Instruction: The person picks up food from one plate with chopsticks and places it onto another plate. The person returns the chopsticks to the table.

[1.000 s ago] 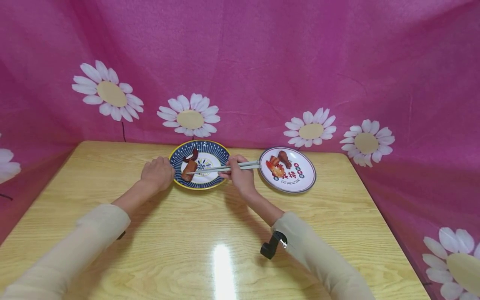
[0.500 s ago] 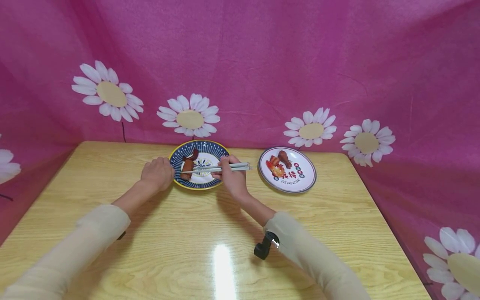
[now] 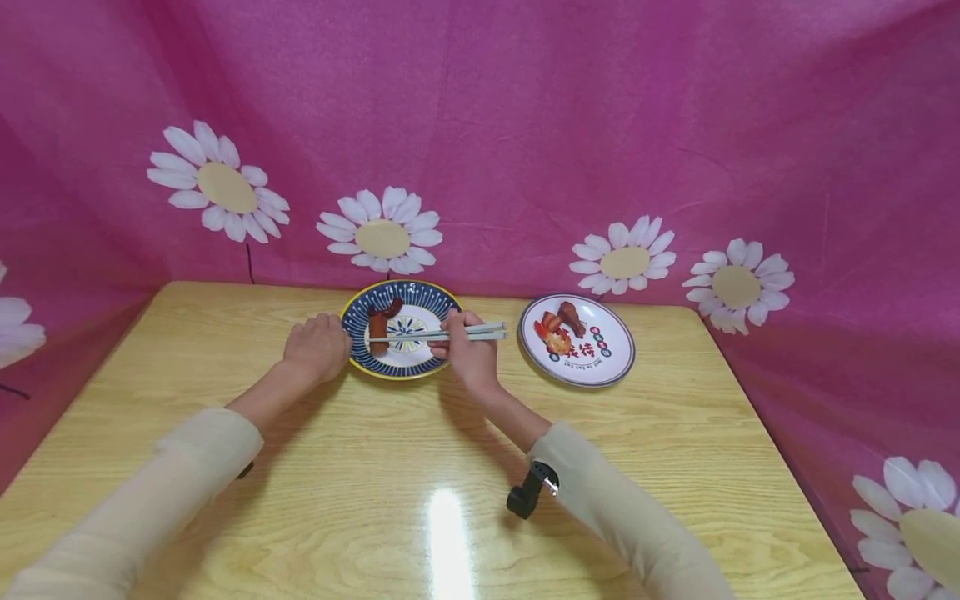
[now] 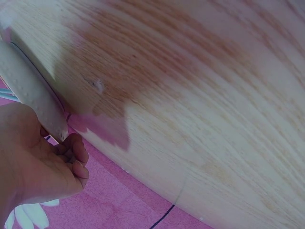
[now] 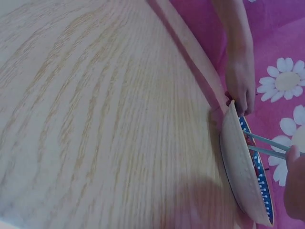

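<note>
My left hand (image 3: 318,346) grips the left rim of a deep blue-and-white plate (image 3: 432,307), fingers curled at its edge (image 4: 43,90). In my right hand (image 3: 472,354) is a pair of pale chopsticks (image 3: 412,337), reaching leftward over that plate. Their tips lie across a brown, block-like piece of food (image 3: 378,323) on the plate's left side. Touching its upper end is a dark red, curved piece of food (image 3: 393,307). From the right wrist view, the chopsticks (image 5: 269,141) dip behind the near rim, which hides most of the food.
A white plate (image 3: 611,354) with red lettering stands to the right, holding a shrimp (image 3: 555,342), a striped meat piece (image 3: 551,321) and a drumstick (image 3: 572,318). A pink flowered cloth (image 3: 495,167) hangs behind the wooden table (image 3: 360,467).
My right hand has moved left with the chopsticks. The brown piece has turned more upright and shifted slightly away from me, against the curved piece. My left hand has stayed on the rim.
</note>
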`<control>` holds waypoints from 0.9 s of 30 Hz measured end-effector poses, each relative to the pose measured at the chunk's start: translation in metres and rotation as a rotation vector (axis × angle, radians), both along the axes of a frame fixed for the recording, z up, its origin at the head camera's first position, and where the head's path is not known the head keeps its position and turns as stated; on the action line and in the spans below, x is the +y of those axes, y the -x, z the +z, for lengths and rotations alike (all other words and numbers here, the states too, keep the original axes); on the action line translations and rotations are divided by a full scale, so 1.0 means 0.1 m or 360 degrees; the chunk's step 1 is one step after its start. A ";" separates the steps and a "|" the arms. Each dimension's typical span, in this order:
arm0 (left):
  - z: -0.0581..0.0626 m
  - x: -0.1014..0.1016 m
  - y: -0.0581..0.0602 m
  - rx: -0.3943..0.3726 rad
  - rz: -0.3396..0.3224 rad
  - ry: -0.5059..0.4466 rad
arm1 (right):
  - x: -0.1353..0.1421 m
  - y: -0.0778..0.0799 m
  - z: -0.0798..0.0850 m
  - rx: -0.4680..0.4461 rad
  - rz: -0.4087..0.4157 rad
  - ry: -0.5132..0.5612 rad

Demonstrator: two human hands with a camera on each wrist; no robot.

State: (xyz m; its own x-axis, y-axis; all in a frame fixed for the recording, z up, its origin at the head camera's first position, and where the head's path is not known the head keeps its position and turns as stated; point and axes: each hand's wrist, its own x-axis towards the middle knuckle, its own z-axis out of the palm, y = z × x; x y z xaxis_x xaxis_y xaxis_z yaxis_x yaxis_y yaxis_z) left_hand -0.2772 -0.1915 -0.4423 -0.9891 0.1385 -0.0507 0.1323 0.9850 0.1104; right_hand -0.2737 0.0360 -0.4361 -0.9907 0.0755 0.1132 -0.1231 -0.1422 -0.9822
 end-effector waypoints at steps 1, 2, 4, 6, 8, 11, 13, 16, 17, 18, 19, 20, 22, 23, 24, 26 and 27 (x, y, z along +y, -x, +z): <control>0.01 0.00 0.00 -0.0003 -0.0002 0.0001 | 0.03 0.07 -0.09 0.0010 -0.0013 0.0018; 0.01 0.00 0.00 -0.0009 -0.0003 0.0005 | 0.05 0.10 -0.13 0.0024 -0.0017 0.0026; 0.02 0.00 0.00 -0.0017 -0.0006 0.0015 | 0.09 0.18 -0.19 0.0055 -0.0022 0.0062; 0.03 0.00 0.00 -0.0022 -0.0004 0.0015 | 0.13 0.21 -0.21 0.0069 -0.0030 0.0076; 0.03 0.00 0.00 -0.0027 -0.0007 0.0014 | 0.16 0.16 -0.11 0.0057 -0.0045 0.0074; 0.02 0.00 0.01 -0.0022 -0.0006 0.0000 | 0.19 0.09 0.02 0.0012 -0.0071 0.0064; 0.01 0.01 0.01 -0.0007 -0.0001 -0.0022 | 0.22 0.08 0.06 -0.0011 -0.0078 0.0066; 0.01 0.01 0.01 0.0024 0.0010 -0.0056 | 0.25 0.07 0.09 -0.0028 -0.0070 0.0083; 0.01 0.01 0.01 0.0034 0.0013 -0.0066 | 0.27 0.06 0.10 -0.0029 -0.0067 0.0090; 0.01 0.01 0.00 0.0044 0.0015 -0.0077 | 0.28 0.07 0.11 -0.0026 -0.0064 0.0097; 0.01 0.01 0.00 0.0052 0.0015 -0.0083 | 0.29 0.07 0.11 -0.0026 -0.0064 0.0105; 0.01 0.01 0.00 0.0056 0.0017 -0.0088 | 0.31 0.07 0.12 -0.0024 -0.0067 0.0113; 0.02 0.01 0.00 0.0058 0.0020 -0.0097 | 0.33 0.09 0.12 -0.0027 -0.0083 0.0122; 0.02 0.01 0.00 0.0054 0.0020 -0.0095 | 0.35 0.09 0.13 -0.0027 -0.0093 0.0123; 0.02 0.01 0.00 0.0050 0.0019 -0.0092 | 0.36 0.10 0.13 -0.0032 -0.0104 0.0124; 0.01 0.00 0.00 0.0041 0.0022 -0.0087 | 0.37 0.10 0.13 -0.0039 -0.0125 0.0128; 0.01 0.00 0.00 0.0037 0.0021 -0.0077 | 0.38 0.10 0.14 -0.0044 -0.0136 0.0132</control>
